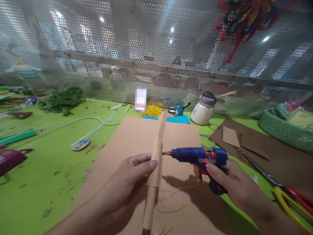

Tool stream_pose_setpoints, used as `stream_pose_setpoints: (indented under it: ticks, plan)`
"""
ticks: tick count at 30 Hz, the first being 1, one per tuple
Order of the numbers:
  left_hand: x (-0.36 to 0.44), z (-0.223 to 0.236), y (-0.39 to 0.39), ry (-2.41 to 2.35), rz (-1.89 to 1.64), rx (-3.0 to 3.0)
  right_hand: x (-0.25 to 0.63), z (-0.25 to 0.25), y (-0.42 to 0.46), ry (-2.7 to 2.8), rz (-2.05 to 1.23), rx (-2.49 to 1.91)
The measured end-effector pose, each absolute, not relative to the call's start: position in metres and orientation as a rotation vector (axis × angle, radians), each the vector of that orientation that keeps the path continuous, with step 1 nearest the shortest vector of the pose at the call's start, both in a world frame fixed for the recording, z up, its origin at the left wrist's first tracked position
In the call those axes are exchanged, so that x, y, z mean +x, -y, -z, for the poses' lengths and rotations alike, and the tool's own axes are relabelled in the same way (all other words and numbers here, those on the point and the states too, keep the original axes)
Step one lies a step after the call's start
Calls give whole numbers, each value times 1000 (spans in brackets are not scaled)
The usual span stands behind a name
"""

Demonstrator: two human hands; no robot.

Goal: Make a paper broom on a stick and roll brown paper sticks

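My left hand (137, 173) is closed around a long rolled cardboard tube (154, 169), its thumb pressed on the upper side. A wider band of cardboard wraps the tube's middle, and yellow string (159, 129) runs along its far part. In my right hand (232, 182) is a blue hot glue gun (200, 155), gripped by its handle with a small red light showing. The gun's nozzle points left and is at the right edge of the wrapped band; whether it touches, I cannot tell. Beneath both hands lies a large brown cardboard sheet (132, 137).
Scissors with yellow and red handles (281, 192) lie at right, near a green basket (286, 130). A white jar (202, 111), a blue paint pot (180, 111) and a phone (141, 99) stand behind. Green strands (62, 99) are piled at left. A perforated metal screen (122, 58) rises behind.
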State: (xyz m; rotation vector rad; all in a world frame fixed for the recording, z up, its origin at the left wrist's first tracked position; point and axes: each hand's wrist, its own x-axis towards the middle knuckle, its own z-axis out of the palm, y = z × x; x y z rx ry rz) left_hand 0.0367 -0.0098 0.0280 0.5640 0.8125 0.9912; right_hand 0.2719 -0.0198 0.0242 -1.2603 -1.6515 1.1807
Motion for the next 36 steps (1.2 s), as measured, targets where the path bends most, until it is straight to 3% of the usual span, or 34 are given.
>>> stream_pose_setpoints:
  ticks: [23,36]
  plan:
    - [29,-33,4,-821,-883,618,275,-26,25,1727,-1089,-1375]
    - [26,-31,-1,-832,-936,628,267,-27,42,1477,-1161,-1461]
